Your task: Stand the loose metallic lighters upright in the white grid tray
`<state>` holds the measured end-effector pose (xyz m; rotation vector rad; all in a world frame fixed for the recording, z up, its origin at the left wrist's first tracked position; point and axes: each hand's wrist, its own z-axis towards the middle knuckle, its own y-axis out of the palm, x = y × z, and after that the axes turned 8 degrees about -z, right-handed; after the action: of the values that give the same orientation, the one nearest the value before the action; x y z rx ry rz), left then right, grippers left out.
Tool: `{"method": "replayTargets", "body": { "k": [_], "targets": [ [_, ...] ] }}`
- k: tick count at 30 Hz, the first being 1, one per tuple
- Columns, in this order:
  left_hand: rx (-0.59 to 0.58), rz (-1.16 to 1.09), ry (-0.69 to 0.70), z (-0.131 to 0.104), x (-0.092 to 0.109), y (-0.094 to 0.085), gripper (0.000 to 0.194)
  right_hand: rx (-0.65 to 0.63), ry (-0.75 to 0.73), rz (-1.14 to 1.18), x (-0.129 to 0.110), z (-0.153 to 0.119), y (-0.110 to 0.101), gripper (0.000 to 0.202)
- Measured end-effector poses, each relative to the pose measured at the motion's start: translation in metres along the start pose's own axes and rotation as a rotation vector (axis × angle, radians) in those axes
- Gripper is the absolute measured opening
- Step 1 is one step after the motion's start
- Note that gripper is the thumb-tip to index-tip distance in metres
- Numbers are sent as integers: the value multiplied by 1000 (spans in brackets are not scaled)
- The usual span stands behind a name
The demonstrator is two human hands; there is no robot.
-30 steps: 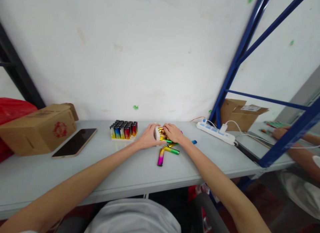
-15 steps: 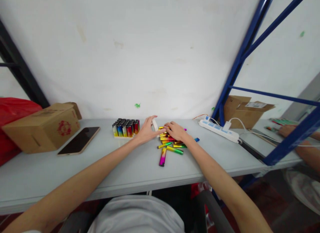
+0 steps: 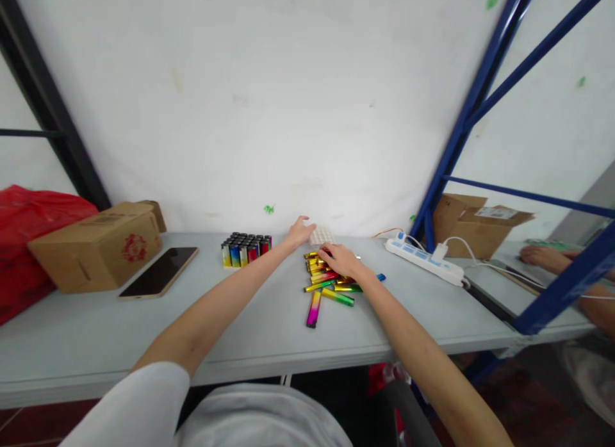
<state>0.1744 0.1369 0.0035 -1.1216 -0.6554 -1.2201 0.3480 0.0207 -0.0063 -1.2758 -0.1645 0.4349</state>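
My left hand [image 3: 300,231] reaches to the back of the grey table [image 3: 96,332] and touches a white tray [image 3: 323,234] lying near the wall. My right hand [image 3: 340,259] rests palm down on a loose pile of shiny multicoloured lighters [image 3: 323,282]. One pink and yellow lighter [image 3: 314,308] lies nearest the table's front. To the left of the pile stands a white tray of upright lighters [image 3: 246,250] with black tops.
A phone [image 3: 159,272] lies face up at the left, beside a cardboard box [image 3: 98,245] and a red bag [image 3: 29,229]. A white power strip [image 3: 423,260] with cables sits at the right by blue shelf posts [image 3: 461,127]. Another person's hand [image 3: 542,258] shows at far right.
My left hand lifted the white tray off the lighter pile and carried it back toward the wall. My right hand stayed on the pile, which spread out.
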Motion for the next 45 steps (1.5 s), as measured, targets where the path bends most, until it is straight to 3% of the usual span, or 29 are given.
{"method": "replayTargets", "body": {
  "k": [5, 10, 13, 17, 22, 24, 27, 29, 32, 35, 37, 41, 43, 45],
  "targets": [
    [-55, 238, 136, -5, -13, -11, 48, 19, 3, -58, 6, 4, 2, 40],
    [-295, 378, 257, -9, -11, -18, 22, 21, -11, -49, 11, 7, 3, 40],
    [-367, 445, 259, -5, -9, -20, 9, 9, -18, -47, 10, 6, 1, 40],
    [-341, 528, 246, -7, -7, -23, 11, 27, -12, -23, 5, 5, -3, 38],
    [-287, 594, 298, -26, 5, -30, 28, 92, 18, 12, 3, 4, -9, 35],
    [-281, 599, 346, -39, 18, -43, 31, 104, 13, 25, 2, 3, -11, 35],
    [-255, 593, 416, -63, 41, -78, 33, 115, -10, 53, -6, 1, -12, 30],
    [-167, 587, 513, -84, 54, -111, 35, 138, -58, 84, -20, 3, -14, 28],
    [24, 631, 499, -120, 57, -160, 38, 182, -186, 121, -58, 17, -17, 33],
    [239, 710, 356, -156, 35, -200, 45, 174, -285, 93, -112, 45, -17, 46],
    [290, 765, 225, -174, 11, -217, 61, 141, -285, 46, -149, 67, -13, 60],
    [177, 740, -40, -193, -25, -230, 96, 7, -235, -90, -199, 99, -2, 77],
    [142, 710, -86, -195, -29, -224, 112, -9, -227, -121, -208, 104, 2, 75],
    [97, 672, -84, -193, -23, -212, 115, 20, -194, -134, -209, 102, 3, 74]
  ]
}}
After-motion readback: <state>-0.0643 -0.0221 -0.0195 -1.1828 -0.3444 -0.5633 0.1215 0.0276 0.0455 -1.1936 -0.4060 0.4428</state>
